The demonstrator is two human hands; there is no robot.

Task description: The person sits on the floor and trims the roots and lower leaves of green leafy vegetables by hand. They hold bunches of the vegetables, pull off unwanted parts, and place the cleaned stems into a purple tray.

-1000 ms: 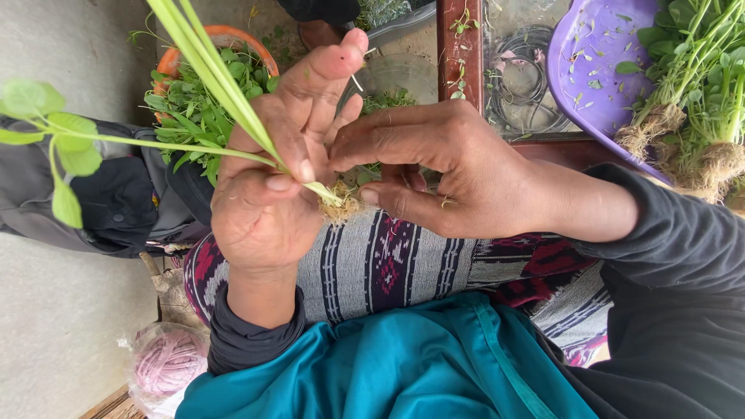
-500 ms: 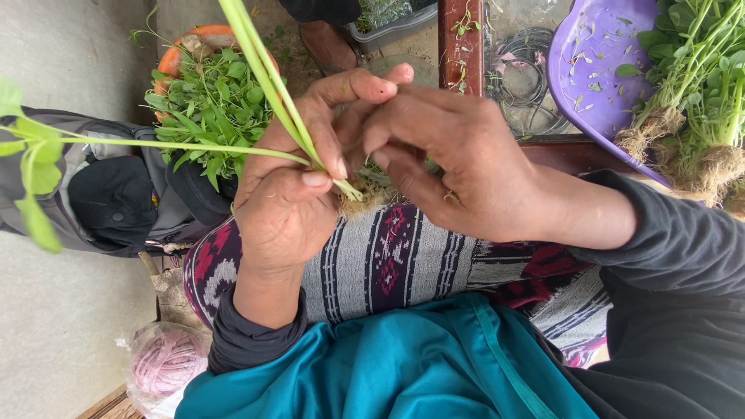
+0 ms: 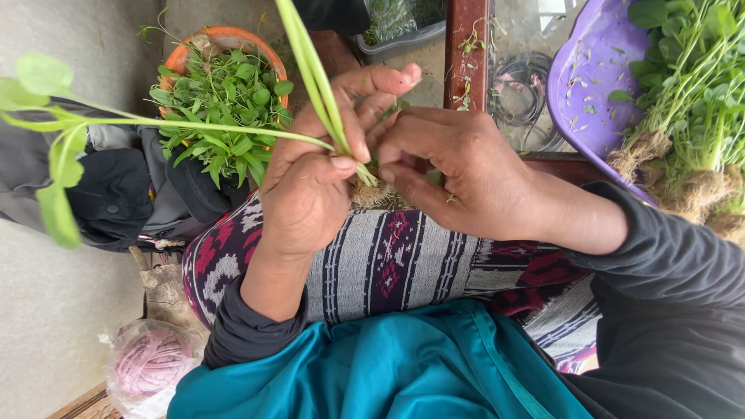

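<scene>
Green long-stemmed leafy sprigs (image 3: 310, 74) | left hand (image 3: 306, 190) fingers pinched shut near roots (steadies them) | right hand (image 3: 458, 174) fingertips closed on root clump (image 3: 371, 192)

Both hands (image 3: 388, 182) pinched together

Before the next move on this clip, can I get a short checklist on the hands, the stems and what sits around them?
1. Left hand pinches the green stems between thumb and fingers: ok.
2. Right hand has its fingertips at the root end of the stems: ok.
3. Roots off or still on: cannot tell, fingers cover the spot.
4. Orange bowl of leafy greens within view beyond the left hand: ok.
5. Purple basin with rooted greens to the right: ok.
6. Lap cloth under the hands to catch scraps: ok.
</scene>
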